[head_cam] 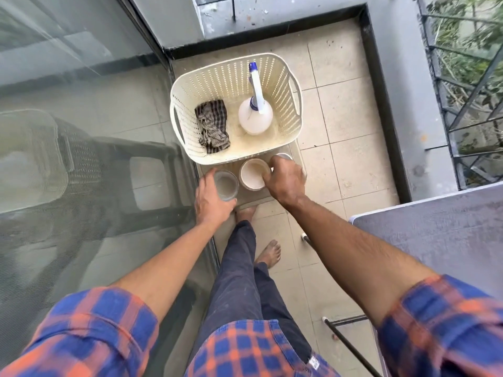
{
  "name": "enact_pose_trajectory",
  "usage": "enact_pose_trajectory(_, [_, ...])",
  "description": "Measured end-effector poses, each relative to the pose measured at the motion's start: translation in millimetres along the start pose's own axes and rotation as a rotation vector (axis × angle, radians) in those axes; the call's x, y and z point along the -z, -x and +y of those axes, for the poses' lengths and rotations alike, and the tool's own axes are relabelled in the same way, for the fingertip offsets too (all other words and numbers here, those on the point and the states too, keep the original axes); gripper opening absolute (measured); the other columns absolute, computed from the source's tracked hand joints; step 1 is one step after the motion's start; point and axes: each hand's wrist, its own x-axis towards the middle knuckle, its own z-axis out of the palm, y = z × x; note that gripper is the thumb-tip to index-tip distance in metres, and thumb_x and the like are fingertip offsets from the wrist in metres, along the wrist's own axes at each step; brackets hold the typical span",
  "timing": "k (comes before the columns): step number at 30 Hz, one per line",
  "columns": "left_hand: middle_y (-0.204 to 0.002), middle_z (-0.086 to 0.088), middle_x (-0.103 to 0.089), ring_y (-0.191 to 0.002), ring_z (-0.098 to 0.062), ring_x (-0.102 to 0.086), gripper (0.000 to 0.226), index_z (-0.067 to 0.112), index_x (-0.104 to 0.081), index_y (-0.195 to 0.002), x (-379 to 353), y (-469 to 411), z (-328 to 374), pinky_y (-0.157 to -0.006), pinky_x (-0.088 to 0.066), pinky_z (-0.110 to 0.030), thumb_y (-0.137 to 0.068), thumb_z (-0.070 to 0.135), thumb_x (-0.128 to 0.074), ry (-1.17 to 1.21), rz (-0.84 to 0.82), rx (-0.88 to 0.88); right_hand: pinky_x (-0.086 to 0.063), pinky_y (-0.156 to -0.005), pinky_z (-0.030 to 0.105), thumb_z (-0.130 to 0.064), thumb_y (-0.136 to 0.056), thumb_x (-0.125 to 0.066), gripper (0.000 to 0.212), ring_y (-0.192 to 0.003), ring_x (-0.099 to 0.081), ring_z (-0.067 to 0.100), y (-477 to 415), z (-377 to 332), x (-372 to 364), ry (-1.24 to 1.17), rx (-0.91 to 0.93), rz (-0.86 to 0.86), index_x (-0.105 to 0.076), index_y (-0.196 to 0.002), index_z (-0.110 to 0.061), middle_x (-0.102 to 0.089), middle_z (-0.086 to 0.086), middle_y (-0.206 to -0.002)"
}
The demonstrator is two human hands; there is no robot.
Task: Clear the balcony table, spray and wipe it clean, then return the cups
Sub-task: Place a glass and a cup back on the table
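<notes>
A clear glass (226,184) stands on a beige stool top (253,198), with my left hand (211,202) wrapped around its near side. Beside it is a white cup (251,174); my right hand (285,180) grips its right rim. A second white cup (284,156) peeks out just beyond my right hand. Behind the cups a cream perforated basket (283,85) holds a white spray bottle (255,115) with a blue nozzle and a crumpled checked cloth (213,126). The grey table (435,240) sits at the right, its top bare.
A glass door (81,131) runs along the left, close to my left arm. A dark low wall and metal railing (468,104) bound the balcony on the right. My bare feet (269,253) stand on beige tiles between door and table legs (345,338).
</notes>
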Motion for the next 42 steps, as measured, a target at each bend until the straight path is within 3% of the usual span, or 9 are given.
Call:
enact_pose_trajectory(7, [-0.145,-0.003,-0.044,-0.135,-0.028,-0.043,0.098,0.024,-0.035,-0.149,-0.2,1.4,-1.4,-0.114,-0.036,-0.042,-0.067,0.021,-0.089,0.004,-0.001,0.018,-0.037,-0.061,0.037,-0.021,-0.099,-0.054,0.03,-0.076,-0.065,0.04,4.9,1.1,-2.6,-0.003,0.061,0.061,-0.07,-0.088,0.002,-0.068,0.022,-0.085])
enact_pose_trajectory(11, [-0.144,-0.001,-0.045,-0.134,-0.027,-0.044,0.096,0.026,-0.038,-0.146,2.1,2.3,1.5,-0.112,-0.038,-0.042,-0.065,0.018,-0.087,0.014,0.001,0.033,-0.043,-0.063,0.037,-0.031,-0.1,-0.054,0.032,-0.078,-0.068,0.039,11.7,7.5,1.8,-0.048,0.084,0.102,-0.077,-0.094,-0.01,-0.073,0.017,-0.084])
enact_pose_trajectory(15, [-0.143,0.002,-0.048,-0.132,-0.024,-0.046,0.093,0.03,-0.041,-0.142,9.1,8.2,-3.5,-0.11,-0.042,-0.043,-0.062,0.027,-0.087,0.049,-0.003,0.06,-0.057,-0.084,0.037,-0.043,-0.095,-0.065,0.03,-0.096,-0.074,0.027,18.6,5.8,14.4,-0.365,-0.113,0.116,-0.084,-0.106,-0.023,-0.083,0.004,-0.101])
enact_pose_trajectory(22, [-0.132,0.008,-0.052,-0.124,-0.017,-0.052,0.085,0.034,-0.046,-0.134,33.7,52.8,-11.8,-0.104,-0.046,-0.039,-0.061,0.042,-0.089,0.103,0.012,-0.031,-0.061,-0.086,0.041,-0.045,-0.08,-0.069,0.032,-0.083,-0.077,0.021,51.3,10.8,48.9,-0.762,-0.326,0.146,-0.085,-0.092,-0.021,-0.081,-0.002,-0.082])
enact_pose_trajectory(27, [-0.121,0.012,-0.049,-0.12,-0.016,-0.052,0.088,0.03,-0.049,-0.134,57.5,93.0,20.7,-0.103,-0.045,-0.039,-0.055,0.053,-0.08,0.165,0.02,-0.196,-0.063,-0.077,0.05,-0.045,-0.078,-0.07,0.019,-0.072,-0.076,0.023,93.8,27.4,96.3,-0.88,-0.249,0.228,-0.079,-0.071,-0.03,-0.075,-0.01,-0.065])
enact_pose_trajectory(30, [-0.119,0.008,-0.051,-0.118,-0.019,-0.051,0.09,0.029,-0.051,-0.134,68.5,108.5,54.9,-0.105,-0.044,-0.041,-0.05,0.055,-0.074,0.154,0.042,-0.32,-0.063,-0.07,0.053,-0.046,-0.079,-0.071,0.019,-0.068,-0.073,0.028,124.8,48.0,125.0,-0.893,-0.244,0.34,-0.078,-0.074,-0.029,-0.072,-0.002,-0.063])
enact_pose_trajectory(33, [-0.117,0.006,-0.052,-0.113,-0.018,-0.052,0.088,0.023,-0.053,-0.134,75.0,120.8,103.7,-0.1,-0.046,-0.04,-0.056,0.047,-0.084,0.109,0.016,-0.454,-0.059,-0.068,0.039,-0.039,-0.084,-0.074,0.025,-0.064,-0.065,0.015,162.5,85.4,154.6,-0.868,-0.307,0.462,-0.076,-0.066,-0.021,-0.073,0.003,-0.066])
enact_pose_trajectory(37, [-0.118,-0.004,-0.056,-0.109,-0.023,-0.056,0.092,0.017,-0.052,-0.134,65.1,126.3,174.9,-0.097,-0.051,-0.044,-0.054,0.052,-0.082,0.065,-0.051,-0.641,-0.059,-0.076,0.04,-0.05,-0.075,-0.065,0.035,-0.083,-0.076,0.022,216.3,149.7,181.6,-0.84,-0.457,0.575,-0.084,-0.084,-0.022,-0.08,0.001,-0.079])
enact_pose_trajectory(42, [-0.117,0.004,-0.057,-0.108,-0.017,-0.056,0.092,0.018,-0.056,-0.133,10.1,170.6,276.8,-0.096,-0.045,-0.029,-0.048,0.049,-0.077,0.061,-0.182,-0.878,-0.054,-0.079,0.032,-0.042,-0.085,-0.072,0.025,-0.102,-0.075,0.025,296.6,245.5,196.2,-0.808,-0.784,0.747,-0.085,-0.102,-0.029,-0.082,-0.003,-0.105])
